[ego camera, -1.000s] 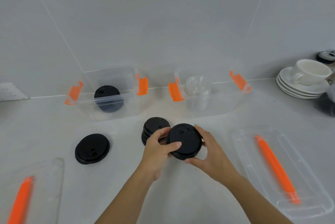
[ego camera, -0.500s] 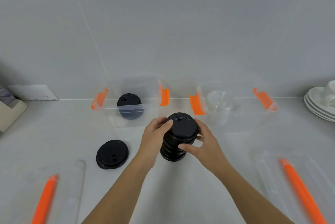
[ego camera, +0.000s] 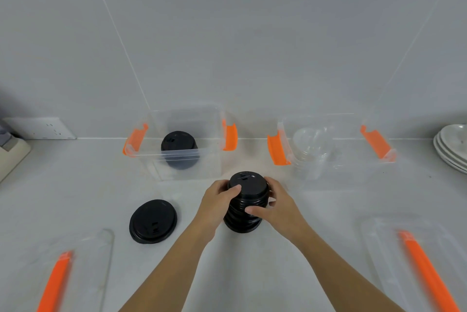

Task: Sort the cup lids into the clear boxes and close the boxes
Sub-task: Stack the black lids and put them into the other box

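Through the head camera I saw both hands closed around a stack of black lids (ego camera: 245, 204) that stood upright on the white counter (ego camera: 303, 210), in front of the gap between the two clear boxes. My left hand (ego camera: 217, 201) wrapped the stack's left side, its thumb lying over the rim of the top lid, and my right hand (ego camera: 275, 206) cupped the right side with its thumb pressed across the ribbed edges lower down; the fingers of both were curled tight against the lids. I could not tell whether the base of the stack was touching the counter or held just above it. A single black lid (ego camera: 153, 221) lay flat on the counter to the left of the stack, apart from it. The left clear box (ego camera: 177, 155), open with its orange latches swung outward, stood against the tiled wall and held more black lids (ego camera: 180, 148) in a short stack. The right clear box (ego camera: 353, 160), also open, held clear lids (ego camera: 312, 144) piled at its left end. Two clear box covers with orange handles lay near me, one at the lower left (ego camera: 83, 268) and one at the lower right (ego camera: 394, 261), both blurred. White saucers (ego camera: 451, 147) were stacked at the far right edge.
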The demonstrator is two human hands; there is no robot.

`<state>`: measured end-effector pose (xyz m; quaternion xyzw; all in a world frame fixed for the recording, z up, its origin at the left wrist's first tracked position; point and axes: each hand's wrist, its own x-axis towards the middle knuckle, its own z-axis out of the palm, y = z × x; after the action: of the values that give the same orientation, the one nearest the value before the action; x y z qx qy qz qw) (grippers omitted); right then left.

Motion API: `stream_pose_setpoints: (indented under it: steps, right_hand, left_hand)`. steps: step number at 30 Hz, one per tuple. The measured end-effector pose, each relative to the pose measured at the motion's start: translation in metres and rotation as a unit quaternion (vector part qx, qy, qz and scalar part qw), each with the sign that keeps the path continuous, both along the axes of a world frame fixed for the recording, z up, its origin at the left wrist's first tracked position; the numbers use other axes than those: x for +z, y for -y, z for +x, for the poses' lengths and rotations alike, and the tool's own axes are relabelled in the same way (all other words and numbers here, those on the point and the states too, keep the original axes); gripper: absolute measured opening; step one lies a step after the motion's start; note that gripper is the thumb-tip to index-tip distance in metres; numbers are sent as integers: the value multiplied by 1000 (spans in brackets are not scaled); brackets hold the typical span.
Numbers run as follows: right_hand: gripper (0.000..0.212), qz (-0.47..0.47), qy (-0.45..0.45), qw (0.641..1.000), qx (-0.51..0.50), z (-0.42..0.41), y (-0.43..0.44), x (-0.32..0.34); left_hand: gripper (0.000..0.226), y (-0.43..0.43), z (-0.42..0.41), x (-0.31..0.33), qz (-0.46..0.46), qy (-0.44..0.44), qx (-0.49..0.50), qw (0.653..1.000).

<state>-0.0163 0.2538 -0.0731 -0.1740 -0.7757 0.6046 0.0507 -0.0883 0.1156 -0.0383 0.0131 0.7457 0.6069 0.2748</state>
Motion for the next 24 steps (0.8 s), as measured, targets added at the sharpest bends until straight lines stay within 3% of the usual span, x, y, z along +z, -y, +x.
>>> stream_pose_setpoints:
  steps: [11,20,24]
  right_hand:
    - [68,-12,49,998,42,-4,1,-14]
    - [84,7,28,997,68,3,5,-18]
    - [82,-38,38,997,63,8,6,-18]
  left_hand:
    - [30,3,-5,-5,-88,22,-33,995]
    - [36,10,-4,-2,-32,122,-14,992]
    - [29,15,-3,-5,-14,149,-23,988]
